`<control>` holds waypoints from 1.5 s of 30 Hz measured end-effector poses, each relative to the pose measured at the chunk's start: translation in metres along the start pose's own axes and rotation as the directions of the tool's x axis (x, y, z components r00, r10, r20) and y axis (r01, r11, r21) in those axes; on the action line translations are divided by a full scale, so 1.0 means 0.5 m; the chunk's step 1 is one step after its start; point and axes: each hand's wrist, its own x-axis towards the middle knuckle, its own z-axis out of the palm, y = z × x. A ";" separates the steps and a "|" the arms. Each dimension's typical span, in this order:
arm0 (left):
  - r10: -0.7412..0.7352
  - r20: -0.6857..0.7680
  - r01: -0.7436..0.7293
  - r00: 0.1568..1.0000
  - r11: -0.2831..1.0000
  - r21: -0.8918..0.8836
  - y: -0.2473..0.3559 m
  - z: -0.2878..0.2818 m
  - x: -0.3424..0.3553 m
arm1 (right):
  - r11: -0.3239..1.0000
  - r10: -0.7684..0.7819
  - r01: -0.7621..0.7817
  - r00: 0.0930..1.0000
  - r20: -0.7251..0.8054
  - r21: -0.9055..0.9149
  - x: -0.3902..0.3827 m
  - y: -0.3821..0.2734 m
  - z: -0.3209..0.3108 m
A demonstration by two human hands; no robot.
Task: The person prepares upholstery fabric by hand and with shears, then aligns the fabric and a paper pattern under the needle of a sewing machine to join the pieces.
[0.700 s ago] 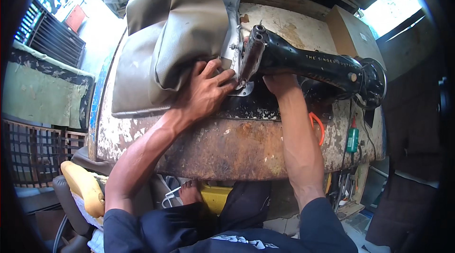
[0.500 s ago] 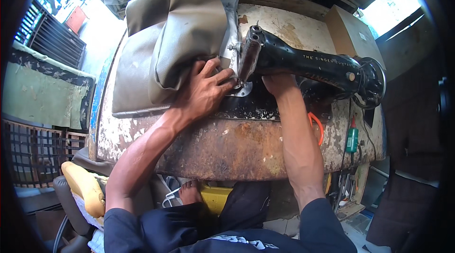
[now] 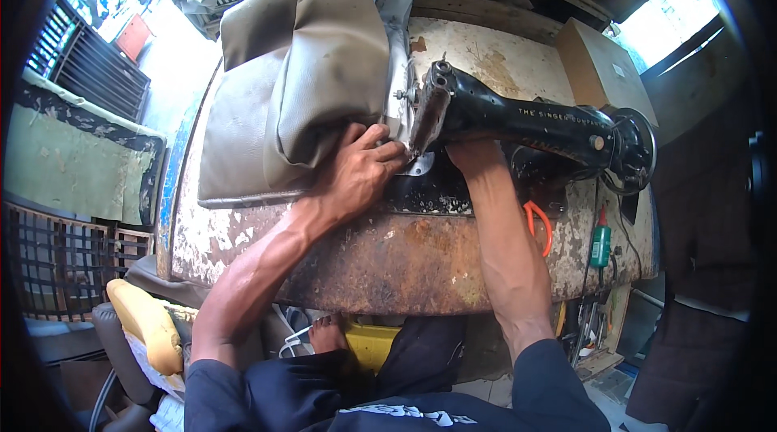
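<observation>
A black sewing machine [image 3: 518, 108] stands on the worn table, its needle end turned toward my left hand. A large piece of taupe leather-like fabric [image 3: 336, 47], folded and bulging, lies left of the machine, with its edge running up to the presser foot. My left hand [image 3: 366, 163] is closed on that edge right beside the needle, its fingers bent and drawn together. Under the machine's arm reaches my right hand [image 3: 471, 155]; the arm covers its fingers, so what they hold or touch is hidden. A metal plate [image 3: 421, 163] shows below the needle.
Orange-handled scissors [image 3: 544, 229] and a green bottle [image 3: 600, 244] are right of my right forearm. A cardboard box [image 3: 600, 63] stands behind the machine. The peeling tabletop [image 3: 388, 262] ends in a curved front edge. Yellow foam [image 3: 146, 327] is at lower left.
My left hand's fingers, spread before, have drawn together on the fabric edge by the needle. The whole view has shifted slightly. My right hand stays under the machine's arm.
</observation>
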 end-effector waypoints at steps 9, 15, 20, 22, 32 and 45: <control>-0.014 -0.028 0.012 1.000 0.997 -0.079 0.035 0.003 -0.024 | 0.991 -0.056 0.071 0.990 0.131 -0.113 0.003 0.000 -0.007; -0.003 -0.029 0.002 1.000 1.000 -0.011 0.031 -0.005 -0.034 | 0.967 -0.043 0.038 0.999 -0.015 -0.251 0.002 0.001 -0.002; 0.012 -0.056 -0.010 0.998 1.000 0.023 0.028 0.000 -0.007 | 0.264 -0.347 0.319 0.912 0.219 -0.910 0.025 0.011 -0.110; 0.006 -0.050 -0.004 0.999 0.999 0.039 0.020 -0.005 -0.011 | -0.107 -0.261 0.271 0.921 0.290 -0.957 0.022 0.008 -0.117; -0.013 -0.043 0.015 0.999 0.998 0.056 -0.006 -0.001 0.002 | -0.612 -0.095 0.316 0.881 0.464 -0.725 0.003 -0.013 -0.045; -0.074 0.008 0.070 0.997 0.970 0.233 -0.064 -0.024 -0.024 | 0.448 0.040 -0.266 0.960 -0.278 -0.853 -0.123 -0.099 0.053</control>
